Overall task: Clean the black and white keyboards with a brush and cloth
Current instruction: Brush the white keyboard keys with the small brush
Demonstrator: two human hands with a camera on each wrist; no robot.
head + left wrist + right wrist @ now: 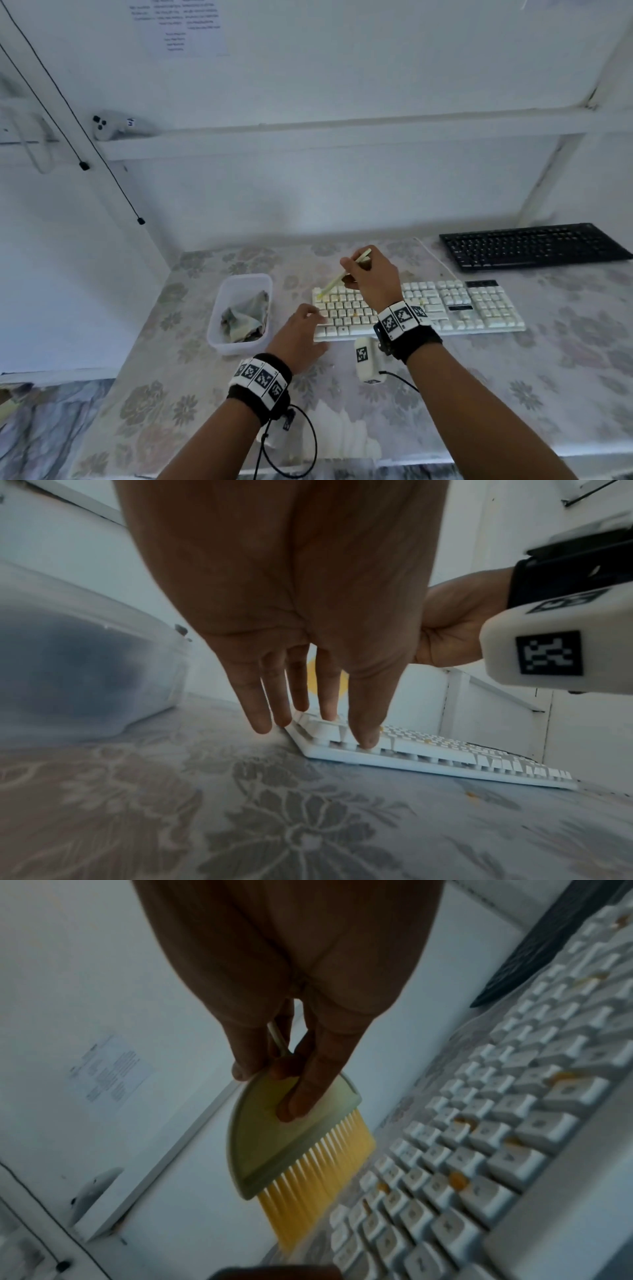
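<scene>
My right hand [371, 274] pinches the light, soft-bristled brush [291, 1148] by its stiff head over the white keyboard [445, 308], whose near-left corner my flat-fingered left hand [301, 337] steadies.

Wall [342, 68]: painted white, a printed sheet [181, 25] pinned high.
Tabletop [513, 394]: covered in floral cloth.
</scene>
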